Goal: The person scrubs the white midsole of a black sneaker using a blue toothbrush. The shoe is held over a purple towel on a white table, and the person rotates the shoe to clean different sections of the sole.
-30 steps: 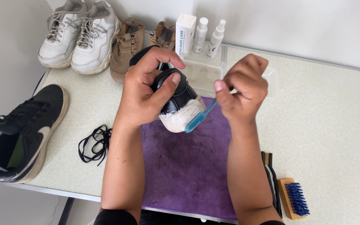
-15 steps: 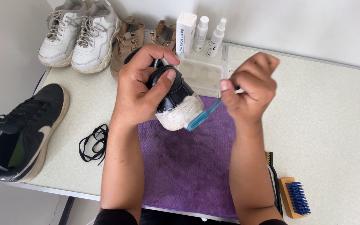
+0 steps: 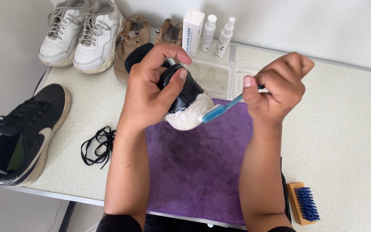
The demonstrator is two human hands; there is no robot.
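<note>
Two hands: left hand (image 3: 151, 96) on black shoe (image 3: 183, 92); right hand (image 3: 278, 88) on toothbrush (image 3: 220, 111)

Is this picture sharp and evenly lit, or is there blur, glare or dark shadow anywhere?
Head view: soft, even daylight; the black shoe in the left hand and the blue brush in the right hand look sharp; no strong glare; faint shadows beneath the forearms on the purple cloth.

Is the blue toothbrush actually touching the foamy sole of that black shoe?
Touching. The head view shows the toothbrush bristles pressed into the foam on the black shoe sole's edge, with no gap between them.
</note>
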